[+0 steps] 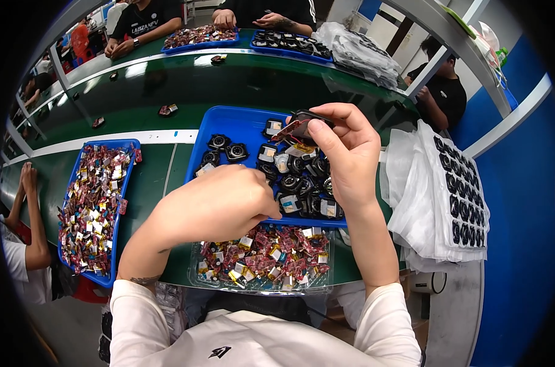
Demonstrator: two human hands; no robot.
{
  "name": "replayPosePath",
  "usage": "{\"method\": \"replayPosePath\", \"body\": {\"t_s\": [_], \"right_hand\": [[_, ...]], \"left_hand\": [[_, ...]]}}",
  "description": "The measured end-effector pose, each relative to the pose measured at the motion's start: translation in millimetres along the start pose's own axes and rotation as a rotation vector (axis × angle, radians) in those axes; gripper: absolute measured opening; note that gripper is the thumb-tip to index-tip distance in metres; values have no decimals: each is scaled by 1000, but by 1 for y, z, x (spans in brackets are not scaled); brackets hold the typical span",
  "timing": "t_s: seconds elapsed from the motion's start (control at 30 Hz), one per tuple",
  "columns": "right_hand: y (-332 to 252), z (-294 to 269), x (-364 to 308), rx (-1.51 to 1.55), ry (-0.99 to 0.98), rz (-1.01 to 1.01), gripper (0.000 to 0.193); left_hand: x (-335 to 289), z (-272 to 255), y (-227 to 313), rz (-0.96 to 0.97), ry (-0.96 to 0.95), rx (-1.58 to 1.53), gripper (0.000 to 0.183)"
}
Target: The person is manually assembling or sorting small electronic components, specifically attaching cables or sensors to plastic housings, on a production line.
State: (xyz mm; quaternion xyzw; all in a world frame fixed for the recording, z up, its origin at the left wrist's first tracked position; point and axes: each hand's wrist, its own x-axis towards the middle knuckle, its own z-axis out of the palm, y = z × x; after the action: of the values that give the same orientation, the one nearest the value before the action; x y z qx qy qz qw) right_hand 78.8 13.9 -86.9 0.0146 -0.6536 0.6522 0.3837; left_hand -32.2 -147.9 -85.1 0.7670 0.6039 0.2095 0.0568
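My right hand (349, 147) is raised over the right part of a blue tray (231, 117). Between thumb and fingers it pinches a small black plastic case (303, 122), tilted, with a reddish circuit board at its left side. My left hand (228, 196) is closed, knuckles up, above the tray's front edge. Its fingertips are hidden, so what they hold, if anything, does not show. Several black watch-like cases (236, 151) lie in the blue tray, some with silvery battery packs. In front of it, a clear plastic tray (198, 281) holds red circuit boards with small batteries.
Another blue tray (134, 160) heaped with circuit boards stands to the left. White sheets with black cases in rows (461, 189) are stacked at the right. Beyond runs a green conveyor belt (228, 79) with a few loose boards. Other people sit across and beside it.
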Motion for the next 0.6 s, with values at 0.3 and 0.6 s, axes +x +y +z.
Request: {"method": "replayPosePath", "body": {"t_s": [0.3,0.6], "right_hand": [[-4,-1,-1,5,33,30,18],[-2,4,-5,-3,0,71,17]], "left_hand": [[-1,-30,16,-259,622,-436,14],[7,-17,12,-325,661,-332,12]]}}
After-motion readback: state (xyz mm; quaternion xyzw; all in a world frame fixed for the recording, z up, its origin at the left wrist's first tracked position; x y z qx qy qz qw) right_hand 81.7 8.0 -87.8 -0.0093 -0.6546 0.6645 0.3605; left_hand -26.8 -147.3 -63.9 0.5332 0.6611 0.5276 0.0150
